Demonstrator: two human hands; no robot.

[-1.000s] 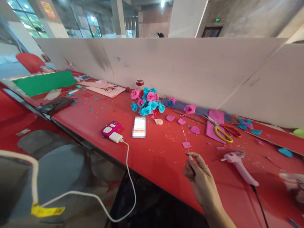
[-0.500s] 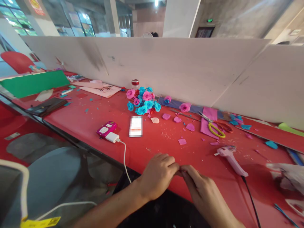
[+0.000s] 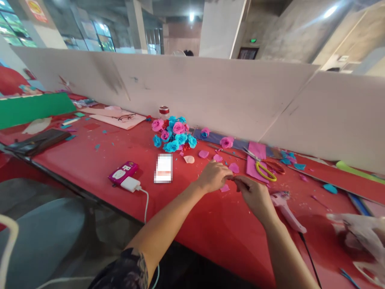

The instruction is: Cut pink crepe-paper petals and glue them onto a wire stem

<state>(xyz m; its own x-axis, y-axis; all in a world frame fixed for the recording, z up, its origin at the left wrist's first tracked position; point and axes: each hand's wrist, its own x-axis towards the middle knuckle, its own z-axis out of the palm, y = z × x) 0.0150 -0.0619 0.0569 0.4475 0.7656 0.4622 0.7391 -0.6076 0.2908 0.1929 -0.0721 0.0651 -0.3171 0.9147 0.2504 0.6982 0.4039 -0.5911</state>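
My left hand (image 3: 213, 176) and my right hand (image 3: 254, 195) meet fingertip to fingertip above the red table (image 3: 90, 152), both pinched on something thin between them that I cannot make out. A small pink paper petal (image 3: 224, 188) lies just under the fingertips. More pink petals (image 3: 204, 153) lie beyond the hands. A bunch of pink and blue paper roses (image 3: 173, 133) sits further back. A pink glue gun (image 3: 285, 208) lies just right of my right hand.
Yellow-handled scissors (image 3: 263, 168) rest on pink paper at the back right. A phone (image 3: 164, 167), a pink power strip (image 3: 122, 172) and a white charger (image 3: 130, 184) lie to the left. Glasses (image 3: 126, 117) on paper, a green sheet (image 3: 33, 108), a small jar (image 3: 164, 112) and a grey partition (image 3: 210, 92) stand behind.
Both hands have moved away from the near table edge toward the petals, still pinched together. A second ago only the right hand showed, holding up a thin wire.
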